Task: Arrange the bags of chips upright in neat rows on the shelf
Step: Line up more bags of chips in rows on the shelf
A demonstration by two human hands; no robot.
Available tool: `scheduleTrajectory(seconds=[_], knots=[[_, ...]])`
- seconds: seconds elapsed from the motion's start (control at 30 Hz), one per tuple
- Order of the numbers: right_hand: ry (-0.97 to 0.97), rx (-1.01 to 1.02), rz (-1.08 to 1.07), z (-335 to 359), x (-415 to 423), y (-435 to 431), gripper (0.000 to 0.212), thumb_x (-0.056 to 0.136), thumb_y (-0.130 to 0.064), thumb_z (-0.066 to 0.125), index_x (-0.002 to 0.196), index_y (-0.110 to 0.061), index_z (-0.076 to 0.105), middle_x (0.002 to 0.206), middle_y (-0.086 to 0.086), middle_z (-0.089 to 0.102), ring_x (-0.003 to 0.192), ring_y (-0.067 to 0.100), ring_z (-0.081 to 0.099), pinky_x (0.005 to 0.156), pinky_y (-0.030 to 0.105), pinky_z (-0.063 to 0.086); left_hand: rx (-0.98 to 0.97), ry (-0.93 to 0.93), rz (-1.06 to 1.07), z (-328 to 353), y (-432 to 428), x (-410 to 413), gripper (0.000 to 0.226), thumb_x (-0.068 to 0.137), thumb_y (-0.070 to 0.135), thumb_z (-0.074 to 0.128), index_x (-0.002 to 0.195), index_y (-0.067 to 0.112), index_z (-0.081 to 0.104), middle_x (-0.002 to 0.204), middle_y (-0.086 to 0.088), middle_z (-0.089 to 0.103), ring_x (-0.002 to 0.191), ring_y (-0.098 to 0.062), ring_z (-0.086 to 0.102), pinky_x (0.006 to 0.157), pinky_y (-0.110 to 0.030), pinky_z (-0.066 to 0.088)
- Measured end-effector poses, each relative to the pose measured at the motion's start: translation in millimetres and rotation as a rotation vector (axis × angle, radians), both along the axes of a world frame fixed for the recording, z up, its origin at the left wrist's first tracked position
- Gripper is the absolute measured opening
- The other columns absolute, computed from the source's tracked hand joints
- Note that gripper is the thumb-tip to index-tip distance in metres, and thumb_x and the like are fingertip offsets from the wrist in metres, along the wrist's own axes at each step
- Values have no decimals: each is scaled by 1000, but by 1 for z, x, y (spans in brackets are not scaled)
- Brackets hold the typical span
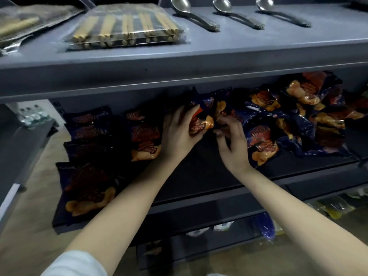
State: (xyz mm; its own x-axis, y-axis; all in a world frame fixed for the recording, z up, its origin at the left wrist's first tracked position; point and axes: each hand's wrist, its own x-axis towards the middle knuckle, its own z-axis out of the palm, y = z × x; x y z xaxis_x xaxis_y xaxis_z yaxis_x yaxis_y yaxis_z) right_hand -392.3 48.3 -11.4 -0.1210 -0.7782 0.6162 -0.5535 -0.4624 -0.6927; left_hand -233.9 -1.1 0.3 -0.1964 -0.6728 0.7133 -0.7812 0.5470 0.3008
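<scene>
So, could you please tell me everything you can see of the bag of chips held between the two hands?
The bag of chips is glossy, crinkled plastic film, dark blue with a red panel and pictured golden chips. It is held roughly upright near the middle of the dark shelf. The left hand grips its left side; the right hand seems to pinch its right edge.

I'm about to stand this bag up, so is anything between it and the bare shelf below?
Nothing visible. The bag, gripped by your left hand, is just above bare shelf, with the row of bags to its left and the loose pile to its right.
</scene>
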Motion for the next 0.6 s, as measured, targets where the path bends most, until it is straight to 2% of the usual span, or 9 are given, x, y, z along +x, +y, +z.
scheduleTrajectory(seconds=[0.1, 0.17, 0.2, 0.3, 0.4, 0.5, 0.6], knots=[[-69, -35, 14, 13, 15, -10, 44, 93, -29, 47, 131, -7, 45, 128, 7, 51, 121, 16, 47, 104, 32, 40, -113, -9, 24, 21, 9, 14, 64, 75, 43, 66, 131, 18, 52, 127, -14, 53, 113, -29, 46, 94, -46, 45], [-116, 9, 48, 19, 27, -14, 48, 93, -38, 48, 134, -15, 42, 127, 5, 54, 120, 16, 50, 103, 37, 41, -132, -51, 51, 33, 15, 25, 64, 75, 45, 65, 132, 18, 52, 128, -14, 53, 112, -28, 46, 94, -44, 42], [-129, 34, 64, 20, 33, -16, 49, 92, -41, 48, 135, -17, 41, 123, 3, 57, 117, 14, 53, 101, 35, 43, -119, -88, 67, 36, 19, 31, 65, 75, 45, 65, 132, 18, 51, 129, -14, 53, 112, -30, 48, 95, -45, 41], [-129, 83, 140, 18, 53, -19, 49, 90, -40, 47, 134, -17, 40, 115, -1, 61, 107, 5, 56, 95, 20, 44, -33, -214, 102, 29, 29, 56, 69, 71, 41, 73, 133, 20, 50, 129, -14, 53, 115, -35, 51, 101, -51, 37], [-64, 199, 272, 4, 76, -25, 56, 88, -40, 49, 137, -19, 36, 124, 5, 57, 114, 14, 55, 96, 25, 45, 79, -336, 151, 8, 44, 80, 72, 67, 40, 79, 131, 21, 52, 126, -15, 56, 114, -35, 52, 106, -54, 29], [52, 302, 350, -12, 96, -27, 57, 90, -23, 55, 142, -21, 30, 140, 6, 45, 125, 19, 48, 102, 35, 43, 167, -458, 170, -10, 56, 94, 74, 62, 37, 82, 128, 19, 55, 125, -15, 56, 114, -36, 53, 106, -57, 27], [110, 313, 401, -22, 109, -25, 63, 87, -10, 55, 143, -21, 29, 141, 5, 42, 123, 23, 50, 101, 41, 45, 238, -503, 175, -18, 63, 103, 74, 63, 28, 82, 130, 19, 53, 136, -13, 49, 128, -38, 40, 108, -59, 19]])
